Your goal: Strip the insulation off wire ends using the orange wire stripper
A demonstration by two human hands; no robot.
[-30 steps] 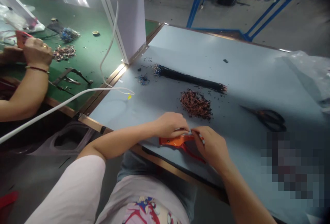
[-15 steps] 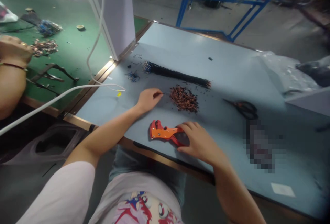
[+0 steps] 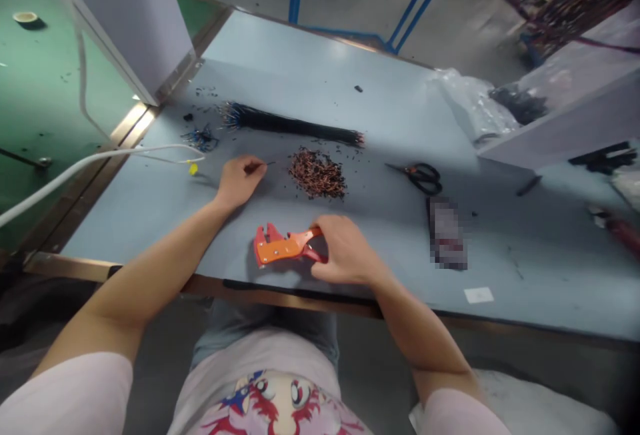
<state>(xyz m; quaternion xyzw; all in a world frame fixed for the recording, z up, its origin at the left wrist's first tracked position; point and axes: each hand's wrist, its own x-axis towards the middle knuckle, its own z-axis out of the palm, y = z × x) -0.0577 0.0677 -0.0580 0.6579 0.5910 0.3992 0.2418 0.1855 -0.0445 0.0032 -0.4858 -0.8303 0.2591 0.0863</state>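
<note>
Head view: you have two hands (image 3: 240,181) on the table, and the orange wire stripper (image 3: 283,246) is the one tool between them, lying flat near the table's front edge. Your right hand (image 3: 345,248) closes around its red handles, and your fingers (image 3: 333,225) hide part of them. Up and left of the stripper, your left hand pinches one thin wire (image 3: 263,164) narrowly between finger and thumb; only its fine tip shows past your fingertips, so you can't make out its end clearly. Directly above the stripper lies one heap of copper-coloured wire pieces (image 3: 317,173), too tangled to count. Beyond that heap runs one long bundle of black wires (image 3: 290,123), with too many strands to count, and up and left of the stripper sits one small blue-tipped wire tangle (image 3: 201,139). To the stripper's right are one pair of black-handled scissors (image 3: 423,178) and one pixelated patch (image 3: 447,233) hiding whatever lies there. Farther right, past the scissors, a plastic bag (image 3: 470,98) bunches against the table's far edge. Left of the stripper, a white cable (image 3: 75,171) crosses the table's edge and ends near one yellow tag (image 3: 193,169). Nothing stands between you and the stripper.
</note>
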